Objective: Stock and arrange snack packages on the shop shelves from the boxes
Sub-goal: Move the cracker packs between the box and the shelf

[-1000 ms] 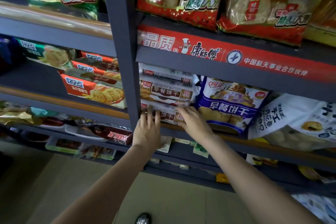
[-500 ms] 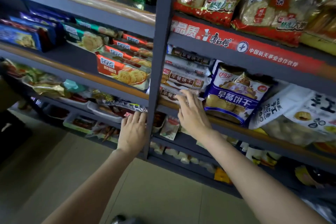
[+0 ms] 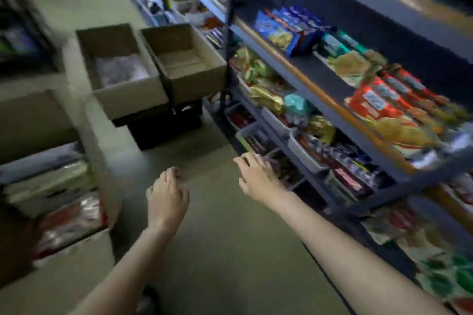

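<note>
1. Shelves (image 3: pixel 358 100) along frame right, stocked with blurred snack packages (image 3: pixel 378 100).
2. Two open boxes (image 3: pixel 184 59) at upper centre, on the floor.
3. Left hand (image 3: pixel 167 199) and right hand (image 3: pixel 256 174) at lower centre, fingers relaxed, holding nothing.

I see matt brown cardboard boxes (image 3: pixel 189 59), dark matt metal shelves (image 3: pixel 332 79) with a wood-toned front strip (image 3: pixel 320 92), and glossy crinkled plastic snack packages (image 3: pixel 276 33).

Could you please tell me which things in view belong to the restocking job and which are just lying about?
Job:
left hand, empty
right hand, empty
shelves
box of clear packets
near box of packages

Lying about:
empty box
dark crate
</note>
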Demonstrator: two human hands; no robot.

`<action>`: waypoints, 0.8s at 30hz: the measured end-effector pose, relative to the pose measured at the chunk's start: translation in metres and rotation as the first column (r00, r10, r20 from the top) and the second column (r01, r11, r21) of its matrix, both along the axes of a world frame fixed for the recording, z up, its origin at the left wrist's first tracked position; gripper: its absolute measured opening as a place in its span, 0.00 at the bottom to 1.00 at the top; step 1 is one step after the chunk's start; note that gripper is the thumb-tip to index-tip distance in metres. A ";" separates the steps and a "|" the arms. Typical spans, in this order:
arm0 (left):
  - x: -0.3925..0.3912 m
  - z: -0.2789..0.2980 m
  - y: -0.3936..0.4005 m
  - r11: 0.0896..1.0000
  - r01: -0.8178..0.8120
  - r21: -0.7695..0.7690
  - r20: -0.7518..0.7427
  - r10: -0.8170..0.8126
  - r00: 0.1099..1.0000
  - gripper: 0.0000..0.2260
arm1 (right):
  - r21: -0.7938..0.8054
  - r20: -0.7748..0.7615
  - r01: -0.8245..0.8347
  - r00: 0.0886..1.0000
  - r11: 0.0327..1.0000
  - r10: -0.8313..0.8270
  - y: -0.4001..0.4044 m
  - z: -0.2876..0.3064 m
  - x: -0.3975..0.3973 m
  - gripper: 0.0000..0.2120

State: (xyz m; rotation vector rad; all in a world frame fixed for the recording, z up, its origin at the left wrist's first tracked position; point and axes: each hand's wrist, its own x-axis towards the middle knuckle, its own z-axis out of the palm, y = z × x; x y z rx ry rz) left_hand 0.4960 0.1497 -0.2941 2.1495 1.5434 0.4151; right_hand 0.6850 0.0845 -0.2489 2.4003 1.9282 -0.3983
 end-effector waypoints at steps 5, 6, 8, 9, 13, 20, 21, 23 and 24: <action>-0.200 -0.032 0.072 0.860 -0.459 -0.224 -0.142 0.437 0.888 0.16 | -0.033 -0.116 -0.210 0.972 0.977 0.205 0.111 -0.041 -0.154 0.23; -0.233 -0.037 0.079 0.819 -0.517 -0.250 -0.185 0.483 0.856 0.17 | -0.041 -0.143 -0.238 0.963 0.970 0.230 0.131 -0.050 -0.184 0.22; -0.290 -0.047 0.090 0.751 -0.593 -0.290 -0.267 0.531 0.804 0.22 | -0.049 -0.184 -0.316 0.935 0.947 0.303 0.166 -0.069 -0.243 0.22; -0.312 -0.052 0.094 0.734 -0.607 -0.306 -0.311 0.526 0.792 0.24 | -0.061 -0.192 -0.357 0.920 0.932 0.340 0.180 -0.076 -0.270 0.22; -0.356 -0.086 0.098 0.774 -0.522 -0.358 -0.383 0.388 0.839 0.27 | -0.123 -0.001 -0.499 0.865 0.858 0.502 0.215 -0.117 -0.345 0.20; -0.357 -0.139 0.129 0.804 -0.451 -0.387 -0.329 0.337 0.882 0.32 | -0.463 -0.186 -0.632 0.755 0.621 0.629 0.250 -0.212 -0.389 0.26; -0.360 -0.149 0.133 0.799 -0.459 -0.389 -0.328 0.346 0.879 0.32 | -0.496 -0.210 -0.651 0.732 0.575 0.648 0.253 -0.230 -0.395 0.26; -0.370 -0.168 0.136 0.777 -0.479 -0.408 -0.335 0.361 0.870 0.32 | -0.568 -0.245 -0.670 0.692 0.479 0.679 0.254 -0.264 -0.408 0.23; -0.374 -0.176 0.136 0.763 -0.495 -0.417 -0.341 0.374 0.863 0.32 | -0.587 -0.247 -0.678 0.671 0.444 0.699 0.252 -0.278 -0.413 0.22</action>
